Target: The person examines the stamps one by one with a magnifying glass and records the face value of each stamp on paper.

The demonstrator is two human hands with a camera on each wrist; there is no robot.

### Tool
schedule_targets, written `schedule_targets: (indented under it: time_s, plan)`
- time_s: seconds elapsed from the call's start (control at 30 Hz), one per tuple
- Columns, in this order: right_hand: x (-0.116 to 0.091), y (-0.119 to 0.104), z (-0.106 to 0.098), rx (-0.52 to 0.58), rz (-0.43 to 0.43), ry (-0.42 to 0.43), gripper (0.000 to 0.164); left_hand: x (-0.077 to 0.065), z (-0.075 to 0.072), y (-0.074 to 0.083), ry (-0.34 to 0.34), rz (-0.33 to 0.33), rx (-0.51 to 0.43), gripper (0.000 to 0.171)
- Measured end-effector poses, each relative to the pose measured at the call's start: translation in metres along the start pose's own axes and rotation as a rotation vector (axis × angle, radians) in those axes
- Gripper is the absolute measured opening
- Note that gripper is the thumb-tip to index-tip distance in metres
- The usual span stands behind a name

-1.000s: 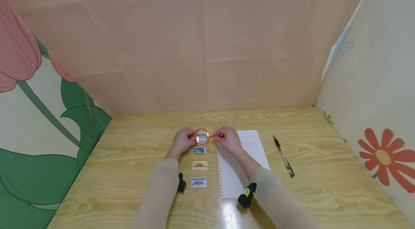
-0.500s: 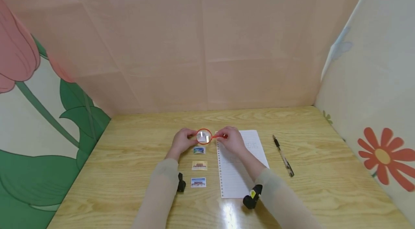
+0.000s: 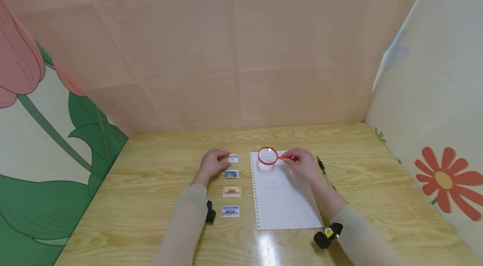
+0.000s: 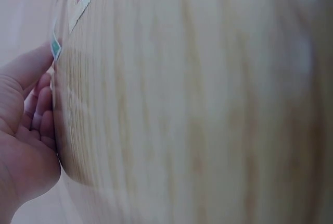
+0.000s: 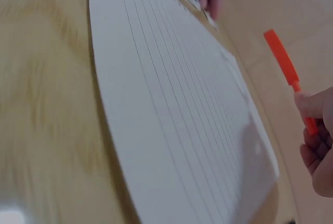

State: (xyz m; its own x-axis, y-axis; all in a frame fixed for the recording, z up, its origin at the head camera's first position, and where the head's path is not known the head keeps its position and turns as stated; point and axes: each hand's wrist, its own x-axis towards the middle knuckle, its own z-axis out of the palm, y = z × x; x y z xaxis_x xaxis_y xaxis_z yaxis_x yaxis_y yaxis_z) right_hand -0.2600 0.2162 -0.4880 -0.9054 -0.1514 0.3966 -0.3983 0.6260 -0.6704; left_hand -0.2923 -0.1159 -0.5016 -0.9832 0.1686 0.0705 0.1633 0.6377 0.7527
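Observation:
My right hand (image 3: 301, 164) pinches the handle of a red magnifying glass (image 3: 279, 157) between thumb and fingers. Its round lens is held up over the top of the lined notebook sheet (image 3: 286, 211); in the right wrist view the red rim (image 5: 281, 57) appears edge-on, raised above the paper. My left hand (image 3: 212, 163) rests on the table beside the farthest small stamp (image 3: 233, 158), index finger at its left edge and thumb lower, near the second, blue-green stamp (image 3: 232, 174). In the left wrist view the thumb (image 4: 36, 65) reaches toward a stamp's corner.
Below in the same column lie a yellow stamp (image 3: 232, 192) and a blue stamp with a building (image 3: 230, 211). A black pen (image 3: 321, 165) lies right of the sheet, partly hidden by my right arm. Handwriting (image 3: 269, 184) shows on the sheet. Printed cloth walls enclose the table (image 3: 151, 224).
My right hand has moved right with the magnifying glass, from over the farthest stamp to over the sheet, uncovering that stamp and the handwriting. My left hand has stayed in place.

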Motion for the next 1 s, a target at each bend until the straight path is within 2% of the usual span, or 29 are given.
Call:
schedule_targets:
  time_s: [0.23, 0.57, 0.77, 1.0]
  plan:
    - [-0.021, 0.032, -0.046, -0.047, 0.025, 0.088, 0.010, 0.000, 0.001, -0.001, -0.001, 0.000, 0.008, 0.038]
    - [-0.047, 0.069, -0.108, -0.179, 0.139, 0.115, 0.014, 0.002, 0.002, -0.003, -0.003, 0.008, 0.014, 0.037]
    - [-0.067, 0.089, -0.133, -0.183, 0.267, 0.110, 0.021, 0.002, 0.002, -0.003, 0.000, 0.011, 0.017, 0.036]
    - [-0.084, 0.111, -0.148, -0.249, 0.372, 0.100, 0.027, 0.001, 0.002, -0.002, -0.005, 0.000, 0.008, 0.037]
